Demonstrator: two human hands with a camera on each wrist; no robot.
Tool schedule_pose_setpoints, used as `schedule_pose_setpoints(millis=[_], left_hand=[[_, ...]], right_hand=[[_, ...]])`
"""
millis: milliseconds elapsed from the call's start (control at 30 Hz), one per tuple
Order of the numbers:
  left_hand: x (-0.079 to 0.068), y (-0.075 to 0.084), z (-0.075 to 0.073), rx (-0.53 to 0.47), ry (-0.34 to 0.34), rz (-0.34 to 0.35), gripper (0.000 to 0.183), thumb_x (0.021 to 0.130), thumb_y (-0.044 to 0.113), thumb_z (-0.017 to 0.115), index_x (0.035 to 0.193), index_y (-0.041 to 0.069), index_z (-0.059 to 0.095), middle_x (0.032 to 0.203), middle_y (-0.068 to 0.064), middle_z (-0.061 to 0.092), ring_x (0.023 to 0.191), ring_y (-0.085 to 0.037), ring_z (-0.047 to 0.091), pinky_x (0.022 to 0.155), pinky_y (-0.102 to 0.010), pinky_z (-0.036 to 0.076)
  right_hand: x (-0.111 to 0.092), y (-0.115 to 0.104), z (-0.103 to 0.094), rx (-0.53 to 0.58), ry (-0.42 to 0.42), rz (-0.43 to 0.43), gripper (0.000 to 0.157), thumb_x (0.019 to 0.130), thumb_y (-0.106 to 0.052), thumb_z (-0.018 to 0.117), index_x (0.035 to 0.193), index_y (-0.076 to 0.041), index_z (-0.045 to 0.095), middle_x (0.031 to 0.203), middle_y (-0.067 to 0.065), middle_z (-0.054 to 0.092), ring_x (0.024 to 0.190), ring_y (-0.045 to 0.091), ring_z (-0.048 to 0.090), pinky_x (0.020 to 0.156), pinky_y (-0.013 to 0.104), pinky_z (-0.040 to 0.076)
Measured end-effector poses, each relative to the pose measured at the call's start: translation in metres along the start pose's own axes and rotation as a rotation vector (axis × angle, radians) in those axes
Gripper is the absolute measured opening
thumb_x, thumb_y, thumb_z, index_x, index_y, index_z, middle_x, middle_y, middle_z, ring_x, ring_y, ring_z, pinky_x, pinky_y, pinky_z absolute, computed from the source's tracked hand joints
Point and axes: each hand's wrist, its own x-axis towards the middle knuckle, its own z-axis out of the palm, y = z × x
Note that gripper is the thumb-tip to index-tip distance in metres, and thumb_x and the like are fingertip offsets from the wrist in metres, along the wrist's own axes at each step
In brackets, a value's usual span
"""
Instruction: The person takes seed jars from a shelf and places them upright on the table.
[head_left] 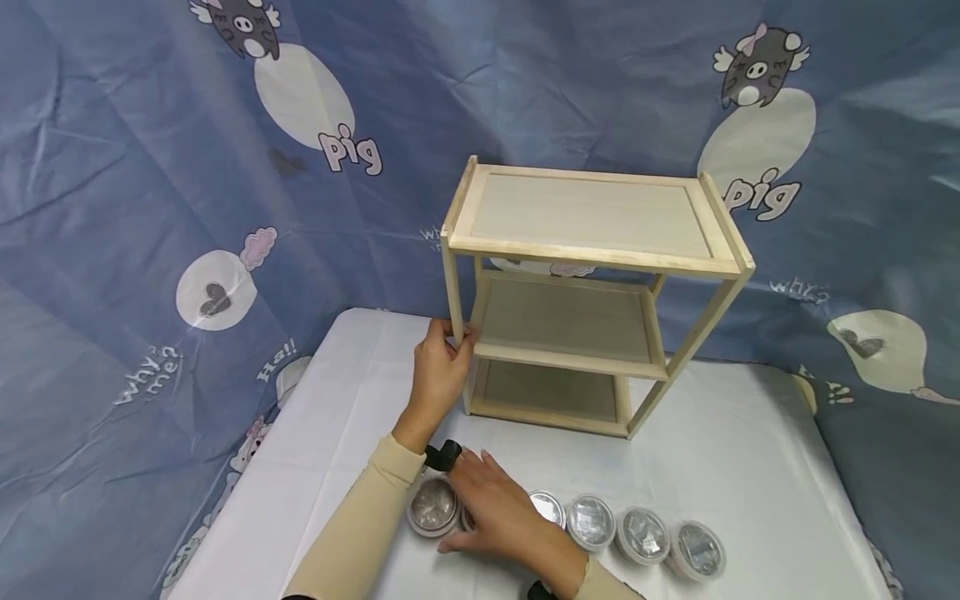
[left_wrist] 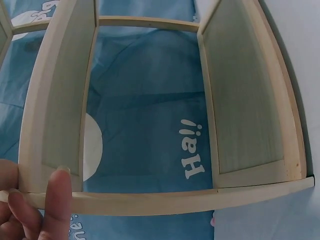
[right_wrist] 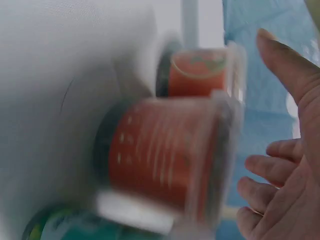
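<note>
A pale wooden three-tier shelf (head_left: 555, 321) stands upright on the white table. My left hand (head_left: 442, 367) grips its left front post near the middle tier; in the left wrist view its fingers (left_wrist: 57, 200) lie against the wooden post (left_wrist: 145, 204). Over the row of round clear-lidded tubs hovers my right hand (head_left: 498, 508), fingers and thumb spread, covering part of the row. One tub (head_left: 433, 506) shows left of that hand. In the right wrist view, a blurred red-labelled tub (right_wrist: 160, 150) is beside the right hand (right_wrist: 295, 180), with another red tub (right_wrist: 197, 75) behind it.
Several more tubs (head_left: 642, 536) continue the row to the right along the near part of the table (head_left: 750, 475). A green-labelled tub (right_wrist: 75, 227) shows low in the right wrist view. Blue printed cloth (head_left: 420, 125) hangs behind and beside the table, close behind the shelf.
</note>
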Motion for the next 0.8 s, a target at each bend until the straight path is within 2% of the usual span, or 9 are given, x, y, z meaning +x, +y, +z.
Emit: schedule_pose_setpoints(millis=[200,333,433,533,633,733,800], left_hand=[[-0.003,-0.006,-0.005,0.001,0.033,0.012,0.022,0.101,0.018,0.072,0.115,0.005,0.063,0.071,-0.005,0.062,0.056,-0.016,0.058,0.051,-0.034,0.05],[-0.014,-0.015,-0.016,0.024,0.056,0.027,0.03,0.1,0.021,0.074,0.122,0.006,0.06,0.075,-0.005,0.058,0.061,-0.016,0.057,0.057,-0.033,0.049],[-0.025,-0.023,-0.028,0.046,0.073,0.069,0.033,0.098,0.019,0.076,0.124,0.006,0.06,0.088,-0.007,0.061,0.069,-0.017,0.061,0.062,-0.035,0.052],[-0.041,-0.029,-0.04,0.077,0.071,0.131,0.032,0.098,0.015,0.077,0.123,0.004,0.06,0.107,-0.01,0.063,0.082,-0.022,0.064,0.07,-0.04,0.055],[-0.062,-0.037,-0.051,0.141,0.03,0.181,0.036,0.096,0.015,0.079,0.124,0.003,0.06,0.12,-0.009,0.063,0.095,-0.024,0.065,0.081,-0.043,0.056],[-0.086,-0.045,-0.063,0.218,0.005,0.195,0.043,0.093,0.015,0.082,0.128,0.003,0.059,0.124,-0.007,0.062,0.105,-0.022,0.064,0.092,-0.039,0.053],[-0.1,-0.05,-0.072,0.26,0.018,0.185,0.049,0.09,0.013,0.084,0.13,0.003,0.058,0.127,-0.006,0.062,0.111,-0.022,0.063,0.097,-0.038,0.051]], right_hand=[[-0.03,0.014,-0.021,0.114,0.106,0.098,0.109,0.084,-0.069,0.076,0.161,-0.003,0.037,0.166,0.012,0.038,0.154,0.029,0.031,0.125,0.049,0.022],[-0.056,0.023,-0.032,0.126,0.191,0.173,0.107,0.085,-0.064,0.078,0.161,-0.003,0.036,0.166,0.011,0.037,0.155,0.028,0.03,0.125,0.049,0.022],[-0.071,0.031,-0.038,0.118,0.242,0.223,0.103,0.087,-0.061,0.079,0.161,-0.002,0.037,0.165,0.012,0.038,0.154,0.029,0.032,0.125,0.049,0.023],[-0.084,0.039,-0.045,0.097,0.284,0.254,0.099,0.089,-0.06,0.076,0.159,-0.001,0.039,0.164,0.013,0.04,0.152,0.031,0.035,0.125,0.047,0.023],[-0.097,0.047,-0.051,0.048,0.329,0.268,0.096,0.09,-0.06,0.076,0.157,0.0,0.042,0.162,0.014,0.044,0.15,0.033,0.038,0.125,0.046,0.023],[-0.114,0.057,-0.059,0.016,0.372,0.304,0.094,0.088,-0.054,0.08,0.155,0.002,0.045,0.159,0.018,0.046,0.148,0.037,0.041,0.127,0.039,0.017],[-0.128,0.065,-0.065,0.002,0.395,0.347,0.092,0.088,-0.05,0.082,0.154,0.004,0.045,0.158,0.022,0.046,0.147,0.041,0.041,0.128,0.032,0.01]])
